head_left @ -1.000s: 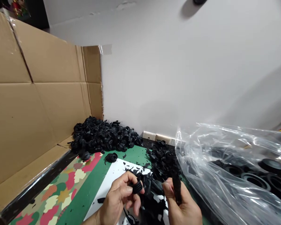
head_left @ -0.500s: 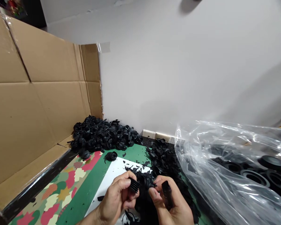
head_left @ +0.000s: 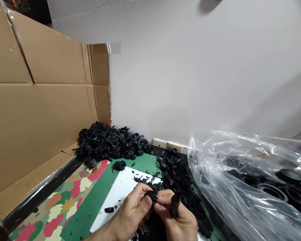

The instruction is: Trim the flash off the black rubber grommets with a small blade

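Observation:
My left hand [head_left: 134, 209] is closed on a small black ribbed rubber part [head_left: 148, 194], pinched between thumb and fingers above the white sheet [head_left: 115, 187]. My right hand [head_left: 179, 216] is wrapped round a dark, stick-like tool [head_left: 175, 205], whose working end I cannot make out. The thumb and forefinger of that hand meet at the right edge of the rubber part, close to the left fingertips. Black trimmings [head_left: 175, 167] lie behind and beneath both hands.
A heap of black ribbed parts [head_left: 110, 142] lies by the cardboard wall [head_left: 57, 60]. One curled black part [head_left: 119, 165] rests on the green surface [head_left: 87, 207]. On the right, a clear plastic bag [head_left: 210, 167] holds black rings.
My hands have come together: the right fingers now touch the rubber part in my left hand. The left hand has turned, and the part's ribs are less visible. Trimmings held by the right fingers are gone.

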### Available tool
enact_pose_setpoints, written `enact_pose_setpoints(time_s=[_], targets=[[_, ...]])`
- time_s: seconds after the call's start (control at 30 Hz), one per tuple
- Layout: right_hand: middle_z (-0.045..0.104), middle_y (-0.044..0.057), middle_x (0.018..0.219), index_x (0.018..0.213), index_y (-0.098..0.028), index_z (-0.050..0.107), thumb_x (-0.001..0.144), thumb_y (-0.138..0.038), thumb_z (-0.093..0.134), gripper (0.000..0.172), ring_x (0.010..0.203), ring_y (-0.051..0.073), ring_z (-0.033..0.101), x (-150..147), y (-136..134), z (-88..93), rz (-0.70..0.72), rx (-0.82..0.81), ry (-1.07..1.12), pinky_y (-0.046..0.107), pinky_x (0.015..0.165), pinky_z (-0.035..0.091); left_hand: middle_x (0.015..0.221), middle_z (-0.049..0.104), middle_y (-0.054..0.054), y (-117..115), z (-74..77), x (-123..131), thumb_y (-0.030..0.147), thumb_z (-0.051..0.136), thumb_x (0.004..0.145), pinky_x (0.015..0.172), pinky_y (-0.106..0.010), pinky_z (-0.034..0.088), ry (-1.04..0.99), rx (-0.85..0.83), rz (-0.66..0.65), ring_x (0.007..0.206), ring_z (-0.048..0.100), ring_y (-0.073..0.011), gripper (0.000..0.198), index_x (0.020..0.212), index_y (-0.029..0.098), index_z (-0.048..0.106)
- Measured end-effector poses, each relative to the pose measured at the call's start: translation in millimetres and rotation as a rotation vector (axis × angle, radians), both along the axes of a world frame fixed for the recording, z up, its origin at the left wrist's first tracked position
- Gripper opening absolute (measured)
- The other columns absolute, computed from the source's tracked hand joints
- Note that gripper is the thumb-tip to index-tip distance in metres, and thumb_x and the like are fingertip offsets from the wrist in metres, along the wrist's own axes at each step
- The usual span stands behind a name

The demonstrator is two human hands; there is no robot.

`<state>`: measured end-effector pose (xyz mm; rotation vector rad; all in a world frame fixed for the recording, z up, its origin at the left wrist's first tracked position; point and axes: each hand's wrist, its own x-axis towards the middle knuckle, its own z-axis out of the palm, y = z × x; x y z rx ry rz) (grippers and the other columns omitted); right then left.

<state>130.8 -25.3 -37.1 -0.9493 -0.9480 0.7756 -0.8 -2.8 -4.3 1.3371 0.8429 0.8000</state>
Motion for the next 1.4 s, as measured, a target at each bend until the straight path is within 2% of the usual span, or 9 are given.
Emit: enact_pose_setpoints(time_s=[0.07, 0.17, 0.57, 0.73, 0.83, 0.93, 1.07, 1.27, 1.4], targets=[[0.065, 0.001, 0.071, 0.066, -0.021, 0.067, 0.075, -0.032, 0.07, 0.014, 0.064, 0.016, 0.061, 6.5, 1.3, -6.6, 0.002, -0.044, -0.013, 0.025, 0.06, 0.049, 0.082, 0.059, 0.0, -2.7, -0.1, -0.3, 0.051, 0.067, 0.078, 0.057, -0.024, 0.037, 0.135, 0.239, 0.047, 0.063, 0.047, -0.0133, 0.05, 0.116, 0.022, 0.053], [0.063, 0.001, 0.067, 0.068, -0.02, 0.066, 0.077, -0.033, 0.067, 0.016, 0.061, 0.016, 0.058, 9.2, 2.0, -10.7, 0.009, -0.051, -0.132, 0.024, 0.056, 0.046, 0.095, 0.062, -0.002, -6.1, -1.3, 1.1, 0.034, 0.073, 0.077, 0.065, -0.026, 0.041, 0.293, 0.453, 0.142, 0.07, 0.052, -0.016, 0.041, 0.116, 0.026, 0.06], [0.055, 0.001, 0.079, 0.073, -0.023, 0.059, 0.089, -0.023, 0.051, 0.017, 0.07, 0.016, 0.055, -5.7, -0.3, -8.0, -0.204, 0.205, -0.461, 0.026, 0.064, 0.042, 0.083, 0.067, -0.008, -7.4, -8.6, -1.4, 0.036, 0.06, 0.088, 0.058, -0.026, 0.042, 0.429, 0.717, 0.172, 0.064, 0.058, -0.0184, 0.033, 0.116, 0.02, 0.067], [0.057, 0.002, 0.07, 0.066, -0.023, 0.053, 0.09, -0.038, 0.046, 0.03, 0.065, 0.018, 0.055, 2.3, 2.3, -6.9, -0.286, 0.048, -0.475, 0.028, 0.061, 0.042, 0.079, 0.068, -0.01, -12.0, -3.6, -1.0, 0.028, 0.061, 0.087, 0.059, -0.027, 0.044, 0.462, 0.807, 0.169, 0.066, 0.062, -0.0202, 0.029, 0.111, 0.016, 0.07], [0.058, 0.001, 0.061, 0.068, -0.023, 0.057, 0.083, -0.051, 0.05, 0.033, 0.058, 0.02, 0.054, 28.5, 8.2, -7.6, -0.383, -0.327, -0.444, 0.029, 0.056, 0.042, 0.074, 0.067, -0.008, -13.9, -3.1, -2.5, 0.026, 0.064, 0.083, 0.059, -0.026, 0.044, 0.364, 0.773, 0.169, 0.064, 0.061, -0.0195, 0.024, 0.103, 0.015, 0.072], [0.059, 0.002, 0.058, 0.068, -0.022, 0.059, 0.079, -0.058, 0.049, 0.04, 0.057, 0.022, 0.053, 55.6, 10.7, -7.2, -0.388, -0.488, -0.457, 0.03, 0.055, 0.041, 0.076, 0.067, -0.005, -11.4, -4.8, -4.2, 0.031, 0.066, 0.082, 0.063, -0.026, 0.046, 0.233, 0.579, 0.189, 0.066, 0.06, -0.0184, 0.024, 0.101, 0.019, 0.072], [0.065, 0.005, 0.065, 0.069, -0.02, 0.064, 0.074, -0.071, 0.048, 0.054, 0.066, 0.024, 0.058, 62.6, 7.8, -2.5, -0.206, -0.49, -0.457, 0.032, 0.06, 0.044, 0.095, 0.063, -0.005, -1.4, -8.4, -5.1, 0.04, 0.071, 0.079, 0.069, -0.026, 0.046, 0.065, 0.431, 0.207, 0.075, 0.056, -0.0172, 0.032, 0.107, 0.027, 0.073], [0.064, 0.001, 0.07, 0.079, -0.023, 0.061, 0.067, -0.067, 0.059, 0.045, 0.071, 0.024, 0.059, 45.5, 0.1, 5.0, -0.383, -0.428, -0.385, 0.033, 0.067, 0.042, 0.092, 0.061, -0.005, 5.4, -10.4, -4.1, 0.031, 0.077, 0.072, 0.068, -0.026, 0.043, -0.003, 0.342, 0.255, 0.077, 0.054, -0.0175, 0.031, 0.103, 0.027, 0.075], [0.063, 0.001, 0.068, 0.073, -0.022, 0.061, 0.069, -0.063, 0.059, 0.042, 0.067, 0.022, 0.058, 32.7, -4.5, 7.0, -0.345, -0.399, -0.317, 0.032, 0.068, 0.042, 0.088, 0.061, -0.003, 4.2, -8.5, -1.5, 0.02, 0.078, 0.067, 0.065, -0.024, 0.042, -0.037, 0.261, 0.294, 0.071, 0.052, -0.0153, 0.032, 0.098, 0.025, 0.077]])
